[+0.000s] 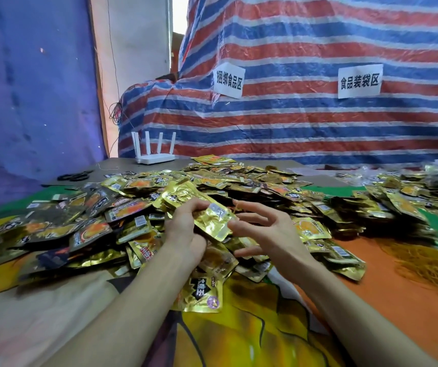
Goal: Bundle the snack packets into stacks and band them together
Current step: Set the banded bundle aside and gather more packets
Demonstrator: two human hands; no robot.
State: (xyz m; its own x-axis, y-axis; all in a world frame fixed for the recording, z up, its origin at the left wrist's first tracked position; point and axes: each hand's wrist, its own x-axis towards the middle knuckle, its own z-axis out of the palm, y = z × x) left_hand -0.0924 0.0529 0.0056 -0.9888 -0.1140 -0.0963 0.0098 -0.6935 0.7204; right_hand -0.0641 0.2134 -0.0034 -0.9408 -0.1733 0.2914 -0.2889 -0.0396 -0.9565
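A big heap of gold and dark snack packets (pixel 239 181) covers the table from left to right. My left hand (pixel 186 229) grips a small stack of gold packets (pixel 212 218) above the heap's near edge, foil backs up. My right hand (pixel 263 229) hovers just right of that stack with fingers spread; its fingertips are close to the stack's right edge and it holds nothing that I can see. A single gold packet (pixel 203 292) lies flat below my hands. A loose pile of orange rubber bands (pixel 422 263) lies on the cloth at the right.
A white router (pixel 154 152) with upright antennas stands at the table's far edge. Black scissors (pixel 76 176) lie at the far left. A striped tarp wall with paper signs (pixel 359 80) rises behind. The printed tablecloth (pixel 239 335) shows in front of me.
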